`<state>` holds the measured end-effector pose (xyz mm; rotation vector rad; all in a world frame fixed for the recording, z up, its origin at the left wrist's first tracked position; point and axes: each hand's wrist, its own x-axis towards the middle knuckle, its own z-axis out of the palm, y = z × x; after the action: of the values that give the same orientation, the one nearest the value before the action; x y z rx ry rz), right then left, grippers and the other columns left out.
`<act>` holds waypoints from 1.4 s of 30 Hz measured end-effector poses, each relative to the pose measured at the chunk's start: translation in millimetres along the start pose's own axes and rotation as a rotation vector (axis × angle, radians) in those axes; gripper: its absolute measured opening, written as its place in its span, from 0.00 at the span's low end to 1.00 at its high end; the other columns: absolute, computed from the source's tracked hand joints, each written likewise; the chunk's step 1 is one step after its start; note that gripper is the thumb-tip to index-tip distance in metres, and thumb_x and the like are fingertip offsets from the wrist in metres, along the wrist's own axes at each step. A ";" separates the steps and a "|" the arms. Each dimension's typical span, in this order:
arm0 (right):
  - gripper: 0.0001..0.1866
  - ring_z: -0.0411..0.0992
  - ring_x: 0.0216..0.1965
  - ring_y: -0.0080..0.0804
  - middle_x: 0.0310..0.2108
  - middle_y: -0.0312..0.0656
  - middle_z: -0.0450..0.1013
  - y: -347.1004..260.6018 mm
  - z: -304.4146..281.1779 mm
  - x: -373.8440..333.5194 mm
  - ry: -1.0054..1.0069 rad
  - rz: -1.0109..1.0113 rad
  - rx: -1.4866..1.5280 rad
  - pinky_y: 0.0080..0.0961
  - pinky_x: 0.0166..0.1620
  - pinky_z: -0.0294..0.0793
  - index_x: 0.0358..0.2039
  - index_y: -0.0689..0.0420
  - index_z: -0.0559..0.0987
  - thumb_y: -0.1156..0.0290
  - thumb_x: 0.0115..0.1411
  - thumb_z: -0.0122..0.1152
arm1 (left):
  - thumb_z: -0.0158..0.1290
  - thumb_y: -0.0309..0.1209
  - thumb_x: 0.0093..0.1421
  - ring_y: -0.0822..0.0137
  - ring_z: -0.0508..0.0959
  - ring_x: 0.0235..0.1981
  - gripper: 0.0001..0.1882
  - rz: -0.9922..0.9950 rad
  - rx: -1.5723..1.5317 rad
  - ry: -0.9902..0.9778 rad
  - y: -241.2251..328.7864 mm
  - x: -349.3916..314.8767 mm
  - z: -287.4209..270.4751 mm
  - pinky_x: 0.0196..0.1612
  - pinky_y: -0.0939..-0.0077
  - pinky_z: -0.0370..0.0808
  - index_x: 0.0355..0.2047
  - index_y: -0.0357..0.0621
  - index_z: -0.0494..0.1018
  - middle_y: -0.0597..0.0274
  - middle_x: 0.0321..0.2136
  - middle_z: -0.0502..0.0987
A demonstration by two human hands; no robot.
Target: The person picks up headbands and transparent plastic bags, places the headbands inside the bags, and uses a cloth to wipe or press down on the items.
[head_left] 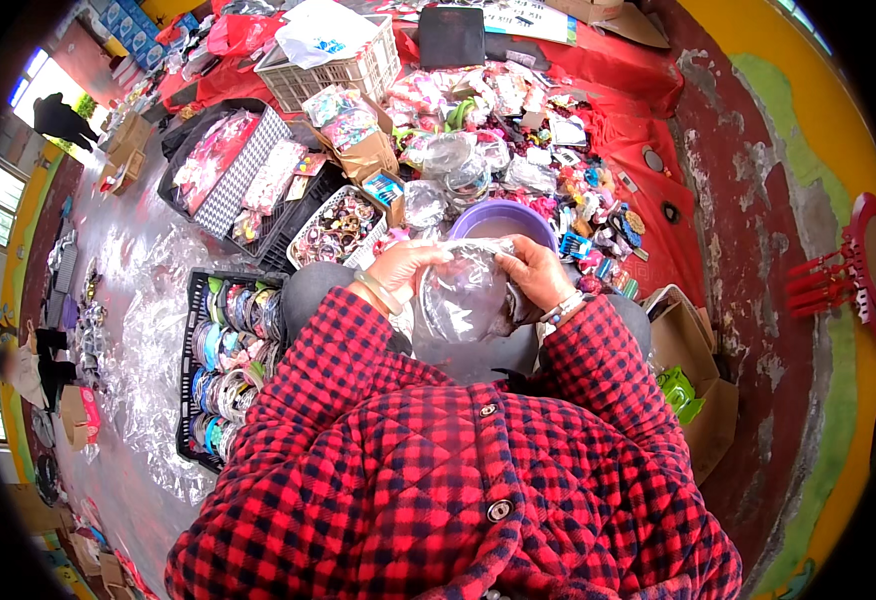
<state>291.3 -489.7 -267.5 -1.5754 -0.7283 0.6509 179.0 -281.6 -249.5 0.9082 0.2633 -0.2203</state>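
Observation:
Over my lap, my left hand and my right hand hold a clear plastic bag between them. Each hand pinches the bag near its upper edge, one at either side. Something curved and hoop-like shows faintly through the plastic, but its kind is not clear. Just beyond the bag stands a purple basin, partly covered by my hands. Left of my knee, a black crate contains rows of hoop-shaped hair bands in many colours.
A white basket of small hair accessories stands beyond my left hand. Farther off are a plastic crate, an open suitcase and a heap of packaged accessories on red cloth. An open cardboard box sits at my right.

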 end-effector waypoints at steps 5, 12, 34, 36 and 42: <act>0.13 0.66 0.36 0.18 0.34 0.34 0.70 -1.4 -4.3 0.5 -0.063 0.060 -0.090 0.16 0.41 0.67 0.45 0.64 0.69 0.75 0.60 0.50 | 0.48 0.24 0.56 0.65 0.75 0.38 0.18 0.002 0.062 -0.026 1.3 -3.5 2.2 0.44 0.74 0.71 0.47 0.31 0.65 0.52 0.40 0.73; 0.14 0.66 0.36 0.18 0.35 0.32 0.70 0.8 -7.3 1.5 -0.151 0.064 0.180 0.15 0.42 0.66 0.47 0.63 0.69 0.74 0.60 0.50 | 0.48 0.26 0.58 0.68 0.73 0.41 0.22 0.125 0.118 -0.044 -3.0 -7.8 6.8 0.45 0.77 0.70 0.53 0.32 0.60 0.57 0.45 0.70; 0.13 0.72 0.24 0.37 0.21 0.44 0.72 -25.3 13.3 -4.9 0.286 -0.008 -0.330 0.29 0.30 0.69 0.28 0.58 0.73 0.61 0.50 0.62 | 0.44 0.25 0.56 0.62 0.75 0.39 0.21 0.539 1.262 0.216 -23.5 0.5 20.8 0.40 0.73 0.72 0.52 0.39 0.63 0.53 0.41 0.73; 0.11 0.68 0.21 0.26 0.19 0.39 0.70 -9.2 19.6 -0.5 0.237 0.009 -0.268 0.23 0.27 0.68 0.27 0.60 0.72 0.66 0.52 0.61 | 0.44 0.24 0.54 0.53 0.70 0.48 0.20 0.647 1.410 0.166 -24.9 3.8 30.5 0.50 0.67 0.67 0.50 0.40 0.65 0.47 0.44 0.71; 0.15 0.72 0.25 0.30 0.20 0.44 0.72 8.0 10.9 2.7 0.098 0.096 -0.226 0.27 0.30 0.70 0.26 0.63 0.73 0.61 0.51 0.60 | 0.47 0.27 0.53 0.54 0.75 0.34 0.21 0.577 1.757 0.194 -24.5 -8.0 54.6 0.35 0.64 0.73 0.49 0.41 0.64 0.52 0.34 0.74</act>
<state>285.5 -481.3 -276.8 -1.8456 -0.6742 0.5717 171.2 -339.2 -233.2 2.6945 -0.1092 0.2703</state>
